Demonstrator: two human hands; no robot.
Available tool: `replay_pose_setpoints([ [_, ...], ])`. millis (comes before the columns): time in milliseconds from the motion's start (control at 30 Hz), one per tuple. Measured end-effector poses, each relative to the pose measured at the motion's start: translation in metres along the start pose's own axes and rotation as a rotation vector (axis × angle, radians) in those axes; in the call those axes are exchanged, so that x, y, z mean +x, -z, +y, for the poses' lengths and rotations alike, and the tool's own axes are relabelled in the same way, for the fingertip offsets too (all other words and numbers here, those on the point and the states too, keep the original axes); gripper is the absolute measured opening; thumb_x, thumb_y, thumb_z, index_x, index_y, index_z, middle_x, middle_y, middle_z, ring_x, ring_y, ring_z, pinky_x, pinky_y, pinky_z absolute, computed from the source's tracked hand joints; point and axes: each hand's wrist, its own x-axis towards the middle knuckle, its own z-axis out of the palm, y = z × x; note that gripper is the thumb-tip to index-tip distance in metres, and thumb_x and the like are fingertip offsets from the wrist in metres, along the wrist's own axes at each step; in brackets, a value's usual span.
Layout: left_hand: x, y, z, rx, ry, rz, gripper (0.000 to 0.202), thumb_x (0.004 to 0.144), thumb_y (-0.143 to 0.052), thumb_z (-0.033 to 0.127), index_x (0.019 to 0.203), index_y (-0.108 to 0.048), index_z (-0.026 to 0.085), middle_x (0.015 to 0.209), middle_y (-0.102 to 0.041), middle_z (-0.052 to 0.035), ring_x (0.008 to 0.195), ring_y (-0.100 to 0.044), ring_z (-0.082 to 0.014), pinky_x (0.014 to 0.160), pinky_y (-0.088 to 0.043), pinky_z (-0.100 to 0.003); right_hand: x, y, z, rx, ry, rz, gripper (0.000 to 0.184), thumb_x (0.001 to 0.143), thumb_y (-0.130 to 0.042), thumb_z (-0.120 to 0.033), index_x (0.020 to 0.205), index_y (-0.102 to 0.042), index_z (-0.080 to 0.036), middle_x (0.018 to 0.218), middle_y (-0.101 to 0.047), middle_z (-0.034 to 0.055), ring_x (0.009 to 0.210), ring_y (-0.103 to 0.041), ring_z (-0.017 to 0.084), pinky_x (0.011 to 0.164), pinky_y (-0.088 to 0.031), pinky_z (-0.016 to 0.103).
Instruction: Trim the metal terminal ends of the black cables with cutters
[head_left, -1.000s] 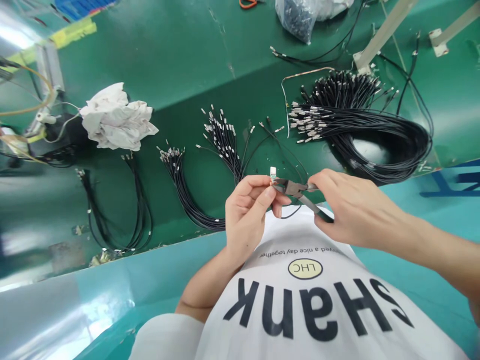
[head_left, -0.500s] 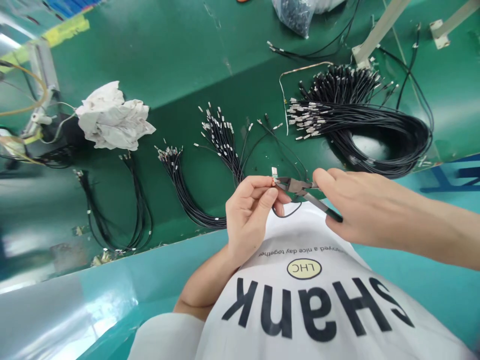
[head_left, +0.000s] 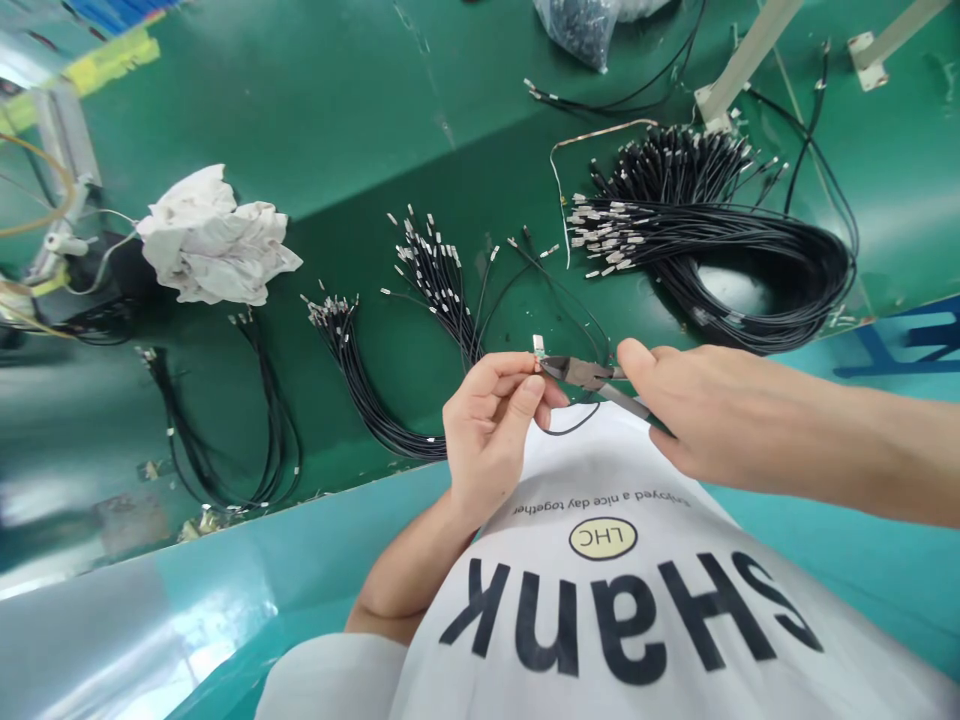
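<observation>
Between thumb and fingers, my left hand (head_left: pixel 491 425) pinches the end of a thin black cable (head_left: pixel 574 428) close to my shirt. A small silver connector (head_left: pixel 538 343) with a bit of green pokes up above those fingertips. My right hand (head_left: pixel 694 405) is closed around the handles of diagonal cutting pliers (head_left: pixel 589 376). Their jaws point left and meet the wires at the base of the connector, right beside my left fingertips. The jaws look nearly closed; whether a wire lies between them is too small to tell.
Bundles of black cables (head_left: pixel 345 370) lie on the green table (head_left: pixel 337 120), with a large coiled bundle (head_left: pixel 795 260) at the right. A crumpled white cloth (head_left: pixel 217 240) is at the left. Metal posts (head_left: pixel 750 60) and a plastic bag (head_left: pixel 577 30) stand at the back.
The whole view has shifted slightly, so everything appears a little further left. Both hands keep their grips, and the plier jaws look a little more closed at the connector's base.
</observation>
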Motion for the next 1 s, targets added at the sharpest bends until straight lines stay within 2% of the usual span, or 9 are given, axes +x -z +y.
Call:
replay_pose_setpoints([
  [67,0.002,0.002,0.001,-0.049,0.018,-0.012,0.009,0.096,-0.066,0.022,0.103,-0.067,0.018,0.076,-0.073,-0.0032,0.063,-0.063,-0.0112,0.057,-0.051,-0.023,0.001,0.003,0.004,0.111,0.026,-0.038,0.024,0.081,-0.055,-0.016,0.092,-0.035,-0.025,0.065,-0.052,-0.0017,0.047,-0.047,0.018,0.044,-0.023,0.032],
  [200,0.005,0.004,0.005,-0.172,0.081,-0.052,0.006,0.096,-0.065,0.020,0.100,-0.068,0.017,0.073,-0.072,-0.0029,0.061,-0.061,-0.0100,0.054,-0.048,-0.021,0.005,0.006,0.017,0.470,0.132,-0.174,0.022,0.081,-0.055,-0.019,0.086,-0.036,-0.026,0.068,-0.052,-0.0048,0.052,-0.047,0.014,0.044,-0.029,0.027],
  [300,0.005,0.003,0.008,-0.213,0.136,-0.059,0.006,0.095,-0.066,0.022,0.098,-0.067,0.017,0.072,-0.071,-0.0023,0.058,-0.059,-0.0092,0.053,-0.048,-0.021,0.006,0.004,0.021,0.581,0.192,-0.098,0.022,0.081,-0.057,-0.019,0.086,-0.036,-0.026,0.070,-0.050,-0.0059,0.058,-0.047,0.013,0.050,-0.034,0.026],
  [400,0.005,0.002,0.009,-0.223,0.138,-0.024,0.007,0.095,-0.067,0.024,0.098,-0.066,0.017,0.073,-0.072,-0.0025,0.059,-0.060,-0.0102,0.054,-0.049,-0.022,0.005,-0.003,0.016,0.414,0.125,0.081,0.026,0.080,-0.059,-0.022,0.094,-0.038,-0.025,0.077,-0.056,-0.0049,0.060,-0.050,0.014,0.053,-0.032,0.028],
  [467,0.005,0.002,0.008,-0.215,0.127,-0.015,0.008,0.095,-0.066,0.025,0.099,-0.065,0.017,0.074,-0.072,-0.0027,0.060,-0.062,-0.0109,0.055,-0.051,-0.023,0.004,-0.008,0.012,0.247,0.089,0.168,0.029,0.079,-0.059,-0.022,0.100,-0.039,-0.024,0.087,-0.060,-0.0013,0.066,-0.056,0.017,0.055,-0.031,0.030],
  [533,0.004,0.002,0.007,-0.202,0.112,-0.023,0.009,0.096,-0.066,0.025,0.101,-0.064,0.018,0.076,-0.074,-0.0029,0.060,-0.064,-0.0113,0.056,-0.052,-0.024,0.003,-0.012,0.008,0.116,0.074,0.221,0.029,0.080,-0.058,-0.023,0.103,-0.041,-0.022,0.092,-0.061,0.0016,0.073,-0.061,0.020,0.057,-0.030,0.031],
  [633,0.002,0.002,0.005,-0.183,0.089,-0.036,0.009,0.098,-0.063,0.024,0.105,-0.064,0.018,0.079,-0.075,-0.0032,0.061,-0.066,-0.0116,0.059,-0.054,-0.026,0.001,-0.013,0.005,-0.015,0.053,0.265,0.024,0.080,-0.055,-0.023,0.099,-0.041,-0.021,0.087,-0.058,0.0019,0.073,-0.062,0.022,0.056,-0.027,0.032],
  [833,-0.003,-0.001,0.006,-0.095,0.060,-0.013,0.010,0.098,-0.062,0.025,0.106,-0.063,0.018,0.080,-0.075,-0.0025,0.062,-0.067,-0.0127,0.062,-0.056,-0.028,-0.002,-0.008,-0.004,-0.186,0.002,0.291,0.022,0.076,-0.056,-0.022,0.092,-0.040,-0.022,0.078,-0.052,0.0027,0.063,-0.058,0.023,0.053,-0.023,0.033],
  [1000,-0.003,0.001,0.005,-0.042,0.005,-0.030,0.010,0.098,-0.062,0.023,0.106,-0.065,0.018,0.079,-0.074,-0.0027,0.061,-0.066,-0.0119,0.061,-0.056,-0.028,-0.004,-0.002,-0.005,-0.142,0.009,0.182,0.028,0.073,-0.057,-0.020,0.097,-0.043,-0.021,0.076,-0.054,0.0045,0.057,-0.055,0.022,0.051,-0.020,0.032],
])
